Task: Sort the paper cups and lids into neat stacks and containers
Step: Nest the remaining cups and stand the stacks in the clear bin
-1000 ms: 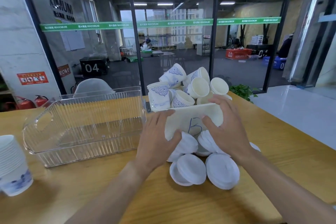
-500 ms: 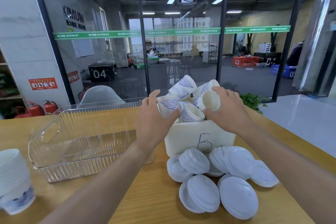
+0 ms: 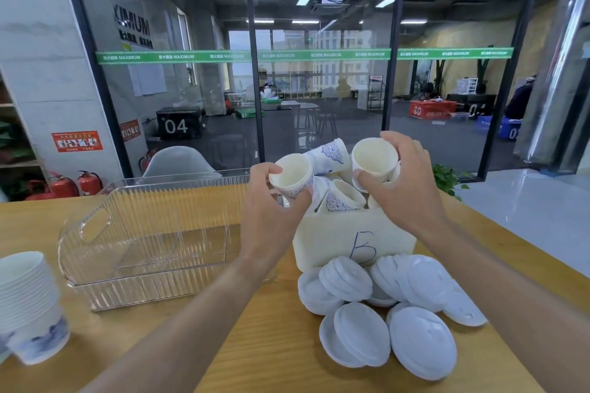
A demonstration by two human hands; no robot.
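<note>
A white box marked "B" (image 3: 332, 242) stands mid-table with several blue-patterned paper cups (image 3: 343, 198) piled loosely in it. My left hand (image 3: 268, 217) grips one paper cup (image 3: 292, 177) just above the box's left side, its mouth tilted toward me. My right hand (image 3: 405, 188) holds a second paper cup (image 3: 374, 158) above the box's right side, mouth also facing me. Several white lids (image 3: 380, 306) lie in a loose heap in front of the box. A tall stack of nested cups (image 3: 28, 306) stands at the table's left edge.
A clear ribbed plastic bin (image 3: 153, 233) with a handle cut-out sits left of the box, nothing inside it. The wooden table (image 3: 198, 344) ends at the right beside a glass wall. A chair back (image 3: 178, 163) shows behind the bin.
Both hands rose from the box's front face to the cup pile. Each closed on a cup and lifted it off the pile. The camera tilted upward.
</note>
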